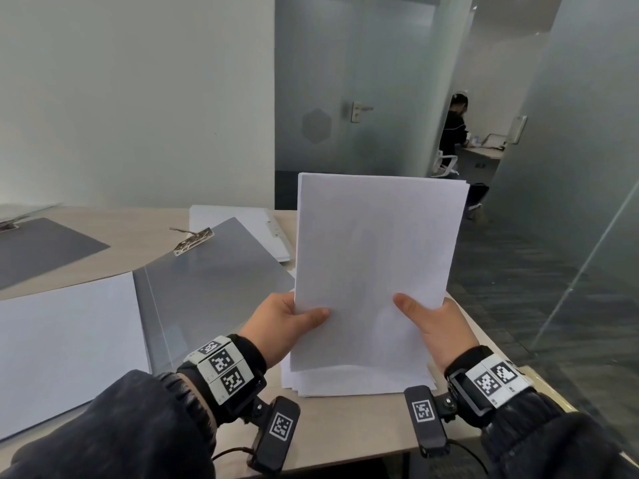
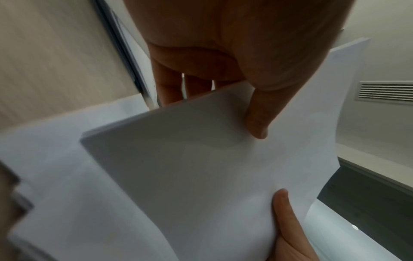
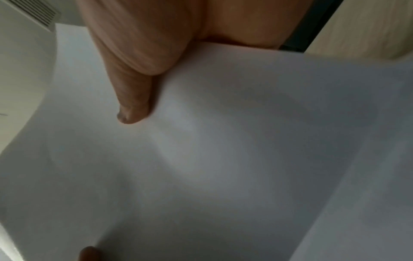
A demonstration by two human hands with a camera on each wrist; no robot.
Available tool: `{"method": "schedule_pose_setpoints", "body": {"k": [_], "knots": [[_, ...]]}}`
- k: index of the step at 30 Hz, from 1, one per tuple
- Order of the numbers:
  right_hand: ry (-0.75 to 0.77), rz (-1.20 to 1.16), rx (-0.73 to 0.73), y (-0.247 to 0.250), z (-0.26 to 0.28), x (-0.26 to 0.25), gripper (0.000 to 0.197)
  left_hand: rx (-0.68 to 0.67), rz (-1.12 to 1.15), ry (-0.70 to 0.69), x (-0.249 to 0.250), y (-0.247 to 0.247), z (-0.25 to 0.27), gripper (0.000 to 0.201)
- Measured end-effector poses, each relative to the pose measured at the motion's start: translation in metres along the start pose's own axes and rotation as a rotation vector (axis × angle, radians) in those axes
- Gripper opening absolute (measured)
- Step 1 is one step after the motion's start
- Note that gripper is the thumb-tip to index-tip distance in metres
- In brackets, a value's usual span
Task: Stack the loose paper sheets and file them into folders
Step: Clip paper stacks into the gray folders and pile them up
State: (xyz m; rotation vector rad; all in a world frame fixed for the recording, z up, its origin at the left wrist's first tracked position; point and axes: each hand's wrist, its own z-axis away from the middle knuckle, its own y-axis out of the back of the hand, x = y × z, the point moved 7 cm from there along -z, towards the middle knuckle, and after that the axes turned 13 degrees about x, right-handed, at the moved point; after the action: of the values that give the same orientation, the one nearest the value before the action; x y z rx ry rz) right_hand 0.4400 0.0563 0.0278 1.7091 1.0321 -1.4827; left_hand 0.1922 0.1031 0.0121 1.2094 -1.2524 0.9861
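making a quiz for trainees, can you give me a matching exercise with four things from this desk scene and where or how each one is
Things:
1. white paper stack
2. open grey plastic folder
3. silver metal clip
4. loose white sheets

States:
A. lying flat on the desk under the raised stack
B. held upright by left hand and right hand
C. spread open on the desk, left of the hands
D. at the far edge of the grey folder

Pairs: 1-B, 2-C, 3-D, 4-A

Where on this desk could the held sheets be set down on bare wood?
Bare table shows along the near edge, below the lower paper pile, and between the dark clipboard and the open grey folder. The middle, around both hands, is crowded.
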Motion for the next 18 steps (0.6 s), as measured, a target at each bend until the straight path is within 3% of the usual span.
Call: {"method": "schedule_pose_setpoints", "body": {"k": [4, 6, 9, 11, 13, 15, 18], "knots": [[-0.023, 0.046, -0.048, -0.025, -0.002, 0.000, 0.033, -0.005, 0.037, 0.052, -0.004, 0.023, 0.003, 0.014], [-0.038, 0.073, -0.115, -0.048, 0.002, 0.000, 0.032, 0.002, 0.076, 0.098, -0.012, 0.035, 0.006, 0.025], [-0.092, 0.154, -0.212, -0.084, 0.005, 0.011, 0.029, 0.063, 0.107, 0.136, -0.023, 0.062, 0.012, 0.023], [-0.157, 0.206, -0.265, -0.106, 0.007, 0.019, 0.039, 0.121, 0.109, 0.156, -0.031, 0.087, 0.015, 0.031], [-0.217, 0.249, -0.265, -0.125, 0.007, 0.021, 0.053, 0.185, 0.139, 0.186, -0.038, 0.115, 0.020, 0.028], [-0.195, 0.294, -0.245, -0.143, 0.004, 0.017, 0.050, 0.275, 0.176, 0.219, -0.046, 0.148, 0.025, 0.019], [-0.105, 0.355, -0.157, -0.166, -0.013, 0.015, 0.029, 0.446, 0.210, 0.267, -0.056, 0.198, 0.035, 0.016]]}}
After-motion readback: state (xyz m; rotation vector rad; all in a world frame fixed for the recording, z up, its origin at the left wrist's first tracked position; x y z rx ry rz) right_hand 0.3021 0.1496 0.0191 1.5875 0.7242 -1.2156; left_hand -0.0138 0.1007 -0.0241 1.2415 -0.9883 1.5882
